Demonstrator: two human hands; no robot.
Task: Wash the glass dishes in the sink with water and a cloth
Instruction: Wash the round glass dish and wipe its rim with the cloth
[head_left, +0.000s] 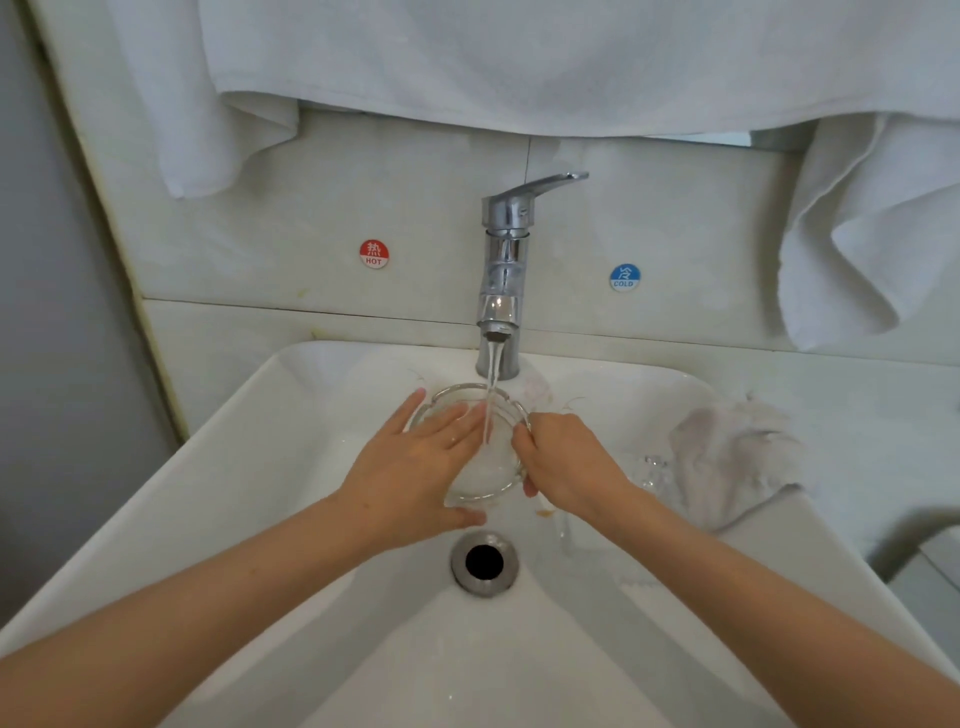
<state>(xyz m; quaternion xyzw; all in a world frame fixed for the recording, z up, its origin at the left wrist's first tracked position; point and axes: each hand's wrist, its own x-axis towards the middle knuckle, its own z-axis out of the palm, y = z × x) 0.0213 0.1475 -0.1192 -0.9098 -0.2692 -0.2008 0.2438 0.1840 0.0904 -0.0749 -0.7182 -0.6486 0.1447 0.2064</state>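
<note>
Forearms reach over the sink (234, 467). Left hand (415, 467) lies flat-fingered against the glass dish (488, 475), steadying it under the tap (501, 270) stream. Right hand (566, 462) curls round its rim, likely to tilt it. Cloth (737, 467) waits on the right ledge, within reach.

I read this as a bathroom; whether in a home or a guest room I cannot tell. My view looks down into a white rectangular ceramic washbasin (260, 415) with a round metal drain (484, 563) in its floor, set on a pale stone-like counter (883, 415). A chrome single-lever tap (504, 249) stands behind it, running. On the pale wall panel (260, 234) sit a round red sticker marked HOT (374, 253) and a round blue sticker marked COLD (624, 277). White terry towels (467, 62) hang down above them.
</note>
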